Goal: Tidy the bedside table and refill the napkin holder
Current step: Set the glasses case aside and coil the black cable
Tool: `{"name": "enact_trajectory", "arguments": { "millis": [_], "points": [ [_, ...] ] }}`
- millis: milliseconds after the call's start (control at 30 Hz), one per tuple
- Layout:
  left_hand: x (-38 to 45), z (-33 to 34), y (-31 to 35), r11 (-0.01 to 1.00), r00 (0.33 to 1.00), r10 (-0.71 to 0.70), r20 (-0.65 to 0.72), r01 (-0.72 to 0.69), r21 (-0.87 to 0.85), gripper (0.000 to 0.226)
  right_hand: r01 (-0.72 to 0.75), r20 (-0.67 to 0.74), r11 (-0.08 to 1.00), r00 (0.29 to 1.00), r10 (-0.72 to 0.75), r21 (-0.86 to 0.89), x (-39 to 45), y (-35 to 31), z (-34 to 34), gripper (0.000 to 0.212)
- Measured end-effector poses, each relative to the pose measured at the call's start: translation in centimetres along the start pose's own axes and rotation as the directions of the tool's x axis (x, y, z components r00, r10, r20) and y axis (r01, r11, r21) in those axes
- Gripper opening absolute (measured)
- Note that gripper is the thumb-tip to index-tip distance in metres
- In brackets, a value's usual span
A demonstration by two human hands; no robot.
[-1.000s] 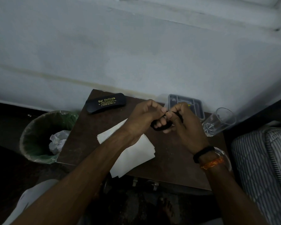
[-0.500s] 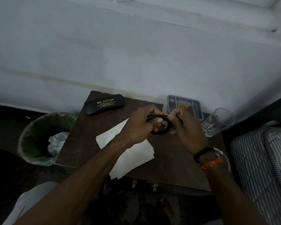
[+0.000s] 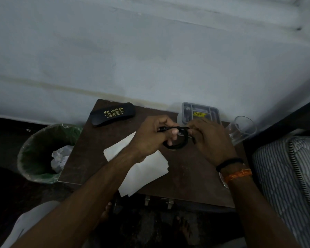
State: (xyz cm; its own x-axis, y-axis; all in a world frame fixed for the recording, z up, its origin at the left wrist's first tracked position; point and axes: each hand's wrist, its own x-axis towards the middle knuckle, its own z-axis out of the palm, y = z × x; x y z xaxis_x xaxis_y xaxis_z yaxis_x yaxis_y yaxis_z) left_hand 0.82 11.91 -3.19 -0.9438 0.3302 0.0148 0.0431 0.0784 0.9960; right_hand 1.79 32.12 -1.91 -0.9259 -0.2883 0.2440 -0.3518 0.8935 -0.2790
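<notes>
Left hand (image 3: 151, 136): fingers curled round a coiled black cable (image 3: 179, 140), one straight end pinched between thumb and forefinger. Right hand (image 3: 210, 138): fingers curled, pinching the same cable at its far side; black band and orange thread on the wrist. Cable: held just above the bedside table (image 3: 190, 169), between both hands. White napkins (image 3: 147, 169): loose stack lying flat on the table, partly under the left forearm, one corner past the front edge. Grey compartment tray (image 3: 200, 111): at the back edge, against the wall, yellow label inside. Black spectacle case (image 3: 113, 114): back left, lettered "Sai Opticals". Clear glass (image 3: 243, 129): back right corner. Green-lined bin (image 3: 43, 153): left of the table, crumpled paper inside. Striped mattress (image 3: 290, 176): right.
</notes>
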Motion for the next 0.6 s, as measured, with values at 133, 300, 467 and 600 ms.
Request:
{"name": "enact_trajectory", "arguments": {
  "millis": [133,300,467,600],
  "points": [
    [-0.2,0.3,0.4,0.998,0.999,0.021,-0.025,-0.023,-0.058,0.008,-0.082,-0.12,0.966,0.986,0.114,0.244,-0.1,-1.0,0.4,0.012],
    [0.0,0.5,0.2,0.998,0.993,0.06,-0.1,-0.058,0.027,0.009,-0.273,-0.071,0.738,0.915,0.398,0.617,0.2,-2.4,0.8,0.006],
    [0.2,0.4,-0.5,0.995,0.984,0.086,-0.158,-0.075,0.072,0.007,-0.41,0.209,0.355,0.849,0.486,0.84,0.4,-2.9,0.3,0.009],
    [0.2,0.5,-0.6,0.996,0.975,0.078,-0.207,-0.066,0.061,0.011,-0.431,0.302,0.194,0.829,0.47,0.881,0.4,-3.3,0.0,0.012]
  ]
}}
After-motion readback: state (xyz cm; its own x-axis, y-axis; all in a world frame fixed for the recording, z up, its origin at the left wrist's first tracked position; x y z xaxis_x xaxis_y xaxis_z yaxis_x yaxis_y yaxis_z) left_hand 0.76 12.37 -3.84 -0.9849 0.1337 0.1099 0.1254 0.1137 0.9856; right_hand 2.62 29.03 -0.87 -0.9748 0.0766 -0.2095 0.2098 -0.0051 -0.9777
